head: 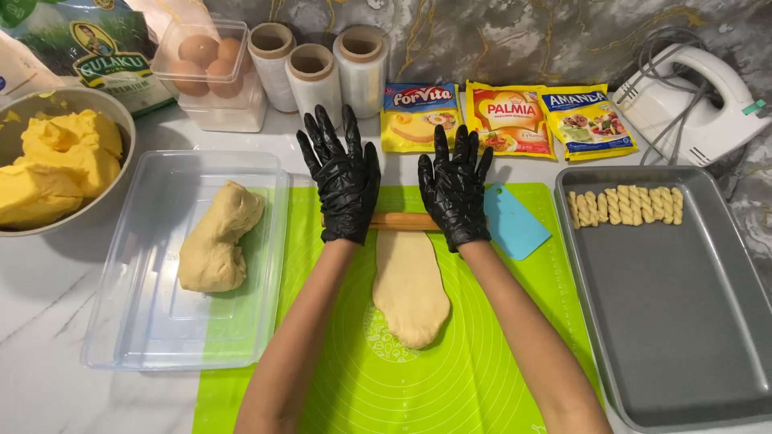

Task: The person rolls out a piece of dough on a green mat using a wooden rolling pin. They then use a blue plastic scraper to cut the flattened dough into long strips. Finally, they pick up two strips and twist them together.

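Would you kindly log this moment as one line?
left hand: flat on rolling pin | right hand: same | dough: flattened on green mat

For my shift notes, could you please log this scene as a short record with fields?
Left hand: black-gloved left hand flat on the rolling pin
Right hand: black-gloved right hand flat on the same pin
Under pin: flattened dough on green mat
Left of mat: dough lump in clear container
Right of mat: grey tray with twisted dough pieces
Beside right hand: blue scraper

head view, looking steeply down, close
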